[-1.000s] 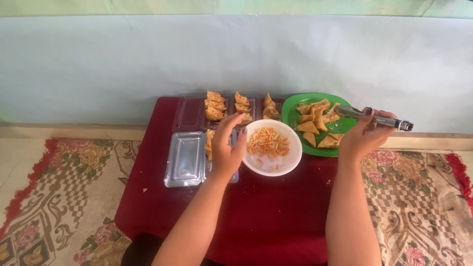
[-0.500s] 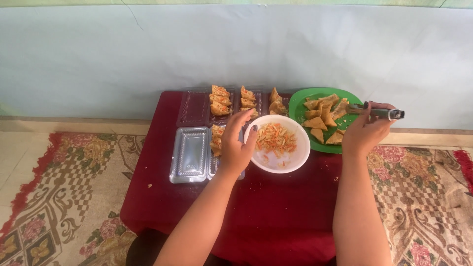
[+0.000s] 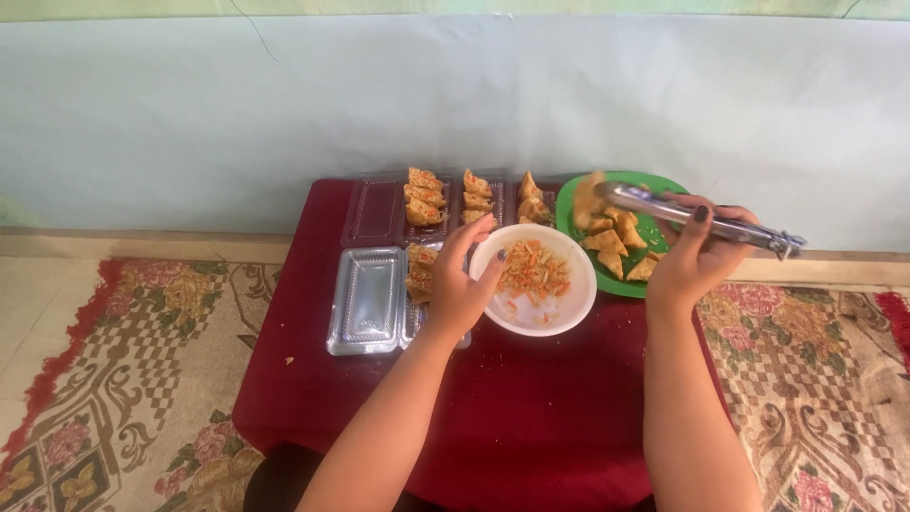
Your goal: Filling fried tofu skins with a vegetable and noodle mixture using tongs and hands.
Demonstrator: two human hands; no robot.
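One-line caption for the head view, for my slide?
Right hand lifts a fried piece with tongs above green plate; left hand steadies white bowl.

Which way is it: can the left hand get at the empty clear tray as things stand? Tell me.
Probably yes. The left hand rests on the white bowl's rim, and the empty clear tray lies close beside it, uncovered.
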